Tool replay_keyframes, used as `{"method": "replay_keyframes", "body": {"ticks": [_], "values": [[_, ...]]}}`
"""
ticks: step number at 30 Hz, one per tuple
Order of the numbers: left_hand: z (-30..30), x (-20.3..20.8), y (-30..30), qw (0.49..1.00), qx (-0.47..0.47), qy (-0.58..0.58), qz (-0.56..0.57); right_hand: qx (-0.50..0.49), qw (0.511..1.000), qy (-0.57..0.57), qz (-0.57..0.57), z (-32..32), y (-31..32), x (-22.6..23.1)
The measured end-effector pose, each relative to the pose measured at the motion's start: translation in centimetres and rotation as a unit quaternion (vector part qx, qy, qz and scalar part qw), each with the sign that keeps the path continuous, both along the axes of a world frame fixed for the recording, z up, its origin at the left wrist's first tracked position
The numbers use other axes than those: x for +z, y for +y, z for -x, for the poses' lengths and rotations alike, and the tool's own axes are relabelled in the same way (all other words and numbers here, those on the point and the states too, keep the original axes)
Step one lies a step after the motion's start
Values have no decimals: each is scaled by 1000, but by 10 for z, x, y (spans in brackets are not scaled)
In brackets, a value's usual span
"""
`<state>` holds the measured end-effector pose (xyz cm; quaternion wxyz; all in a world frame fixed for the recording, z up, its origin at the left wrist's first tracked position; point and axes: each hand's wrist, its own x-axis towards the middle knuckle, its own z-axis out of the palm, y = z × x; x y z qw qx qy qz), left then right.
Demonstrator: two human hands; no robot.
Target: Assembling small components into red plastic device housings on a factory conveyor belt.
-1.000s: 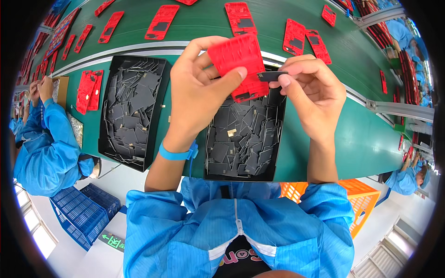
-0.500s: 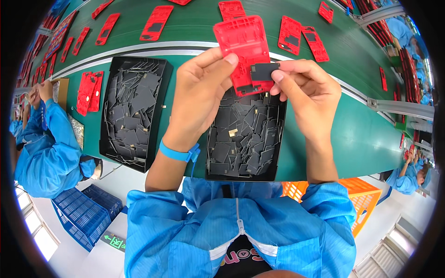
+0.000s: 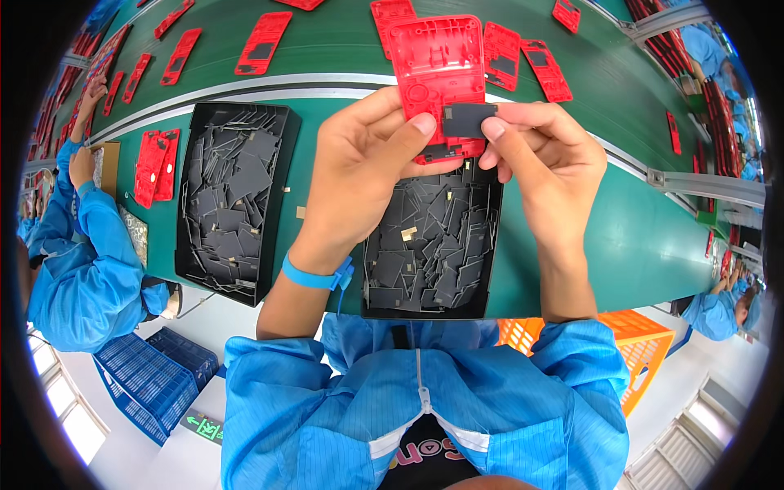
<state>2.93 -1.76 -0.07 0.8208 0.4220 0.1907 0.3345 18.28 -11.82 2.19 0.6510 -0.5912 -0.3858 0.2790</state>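
My left hand (image 3: 363, 163) grips a red plastic housing (image 3: 438, 53) by its left edge, thumb on the inner face. The housing is held up with its moulded inside toward me. A thin dark-grey rectangular sheet (image 3: 465, 121) is pinched between thumb and fingers of my right hand (image 3: 543, 159). That sheet lies over the lower half of the housing; whether it touches I cannot tell. A black strip shows at the housing's bottom edge. Below both hands stands a black tray (image 3: 369, 300) of loose dark-grey sheets (image 3: 425, 253).
Another black tray (image 3: 282, 163) of grey sheets stands to the left, beside two red housings (image 3: 155, 167). More red housings (image 3: 263, 45) lie on the green conveyor (image 3: 343, 45) beyond a metal rail. At the left, a co-worker's blue sleeve (image 3: 106, 216) reaches toward the conveyor.
My hands have shifted slightly right with the housing and the sheet, which now sits more squarely over it. Housings on the conveyor have slid left. The left co-worker's arm has reached out.
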Motion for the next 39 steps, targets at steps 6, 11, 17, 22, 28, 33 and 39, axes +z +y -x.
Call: {"method": "replay_keyframes", "body": {"ticks": [6,11,17,22,28,33,39], "values": [[0,1,-3,1000,-6,-1,-3,1,1000,14,0,3,0,2],[0,3,-3,1000,-10,-1,-13,11,1000,10,6,-1,-3,2],[0,1,-5,1000,-7,1,-22,7,1000,-16,22,2,-2,7],[-6,0,-10,999,30,-31,-19,-101,917,-377,-86,18,2,-23],[-7,1,-16,996,72,-12,-52,-97,891,-440,-52,29,0,-30],[-9,4,-21,993,105,0,-59,-84,905,-403,-106,16,3,-32],[-3,4,-20,992,103,19,-64,41,998,-51,2,1,0,-12]]}}
